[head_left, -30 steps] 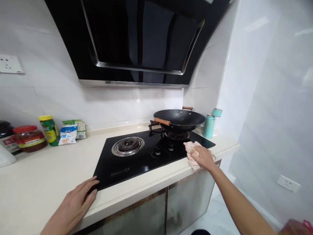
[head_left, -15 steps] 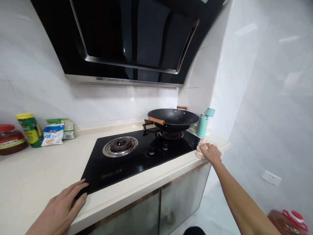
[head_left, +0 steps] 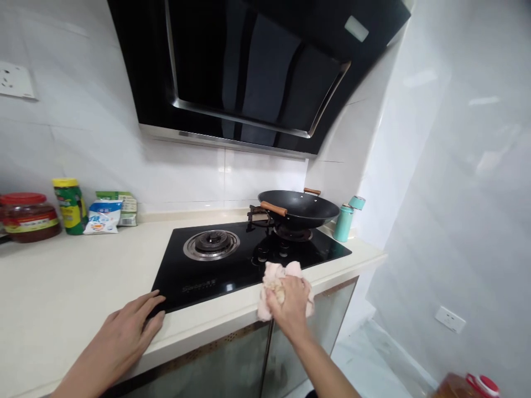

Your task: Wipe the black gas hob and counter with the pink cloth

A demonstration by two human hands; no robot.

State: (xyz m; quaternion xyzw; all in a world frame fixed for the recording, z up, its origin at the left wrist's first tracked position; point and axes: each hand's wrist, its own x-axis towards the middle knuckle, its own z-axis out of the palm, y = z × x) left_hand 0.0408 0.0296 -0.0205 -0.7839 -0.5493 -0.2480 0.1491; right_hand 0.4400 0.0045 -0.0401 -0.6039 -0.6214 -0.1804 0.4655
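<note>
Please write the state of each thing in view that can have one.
Cloth: crumpled, gripped by right hand.
Left hand: open, resting.
Wok: upright, uncovered.
Left burner: uncovered, no flame visible.
Knobs: settings too small to tell.
Teal canister: lid open.
Red-lidded jar: closed.
Yellow-capped bottle: closed.
Packets: standing, seals unclear.
Cabinet doors: shut.

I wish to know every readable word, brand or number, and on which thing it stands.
Nothing reads clearly.
Stove: lettering too blurred.
Jar: label too blurred.
Yellow-capped bottle: label too blurred.
White packet: blue mark too blurred.
Green packet: print too small.
Left socket: tiny mark, unreadable.
</note>
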